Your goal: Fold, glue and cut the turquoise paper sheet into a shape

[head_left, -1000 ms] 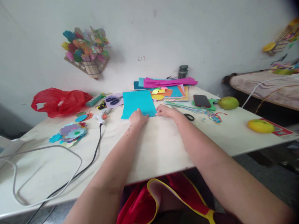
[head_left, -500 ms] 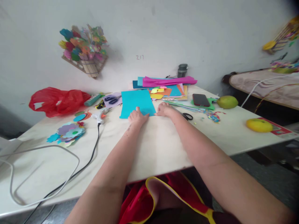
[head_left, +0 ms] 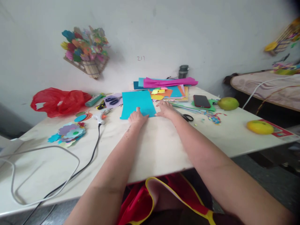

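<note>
Currently a turquoise craft sheet lies on the table, with the left hand open over its near edge, fingers spread. At the near right corner, the right hand is open too, fingers slightly curved (whether they touch the sheet is hard to tell). Black-handled scissors lie just beside it; a hot glue gun rests farther left.

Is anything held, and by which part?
The left hand lies on the near edge of a rectangular blue paper sheet, the right hand by its near right corner; gripping cannot be told.
</note>
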Demonstrator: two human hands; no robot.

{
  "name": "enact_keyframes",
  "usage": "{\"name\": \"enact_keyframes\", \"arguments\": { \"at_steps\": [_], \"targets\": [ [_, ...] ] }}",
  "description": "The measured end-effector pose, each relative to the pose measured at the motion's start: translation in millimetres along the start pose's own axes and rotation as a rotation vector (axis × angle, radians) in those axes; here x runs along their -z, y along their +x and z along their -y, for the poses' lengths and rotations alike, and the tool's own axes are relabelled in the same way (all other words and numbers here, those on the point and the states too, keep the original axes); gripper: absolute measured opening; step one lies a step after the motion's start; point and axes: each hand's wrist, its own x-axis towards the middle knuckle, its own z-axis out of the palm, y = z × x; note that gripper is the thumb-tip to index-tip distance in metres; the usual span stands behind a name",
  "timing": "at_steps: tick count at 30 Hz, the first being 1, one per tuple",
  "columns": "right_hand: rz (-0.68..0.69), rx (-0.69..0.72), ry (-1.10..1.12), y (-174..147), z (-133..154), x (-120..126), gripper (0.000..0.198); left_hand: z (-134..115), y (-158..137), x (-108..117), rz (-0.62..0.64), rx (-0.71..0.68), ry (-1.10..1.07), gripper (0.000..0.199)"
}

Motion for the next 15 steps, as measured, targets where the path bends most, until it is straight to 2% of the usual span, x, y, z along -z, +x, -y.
{"name": "enact_keyframes", "arguments": {
  "at_steps": [3, 5, 7, 11, 13, 15],
  "targets": [
    [-0.067, 0.116, 0.191, 3.0, 20.0, -5.6, 0.032, -1.5, -2.6, -1.2, -0.008, 0.002, 0.013, 0.073],
    [-0.038, 0.114, 0.373, 4.5, 35.0, -13.9, 0.026, -1.7, -4.4, -1.9, -0.017, -0.01, 0.025, 0.072],
    [0.05, 0.075, 0.452, 4.7, 45.5, -23.3, 0.022, 0.5, -4.5, -0.3, -0.026, -0.053, 0.028, 0.067],
    [0.113, 0.044, 0.336, 4.4, 46.2, -32.9, 0.015, 17.3, 2.3, 18.6, 0.01, -0.082, -0.064, 0.051],
    [0.108, 0.061, 0.243, 4.9, 39.9, -32.3, 0.015, 32.3, 6.8, 33.6, -0.042, -0.062, -0.079, 0.041],
    [0.095, 0.073, 0.183, 5.5, 33.1, -30.8, 0.017, 49.6, 9.4, 45.9, -0.066, -0.095, -0.075, 0.039]
  ]
}}
